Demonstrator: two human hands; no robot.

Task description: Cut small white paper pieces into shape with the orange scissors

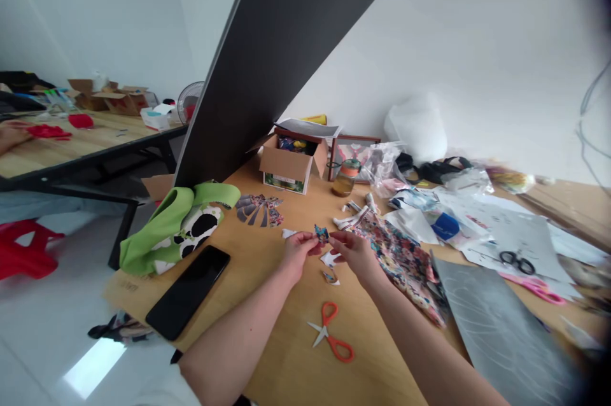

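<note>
A small scrap of teal patterned fabric (321,234) is pinched between my two hands above the table. My left hand (300,250) grips its left edge, and my right hand (353,252) grips its right edge. Beneath the hands lie a few white-backed fabric offcuts (330,276). Orange-handled scissors (329,334) rest with blades apart between my forearms. To the right of my right hand spreads a floral fabric (398,247). Several cut strips of patterned fabric (260,210) are laid out in a fan at the left.
A black phone (188,291) and a green cloth (162,234) lie left. Behind are an open cardboard box (286,164) and a jar of amber liquid (344,180). Pink scissors (534,288), black-handled scissors (517,262) and a grey sheet (496,323) lie right. Another person's hand (13,134) shows at another table.
</note>
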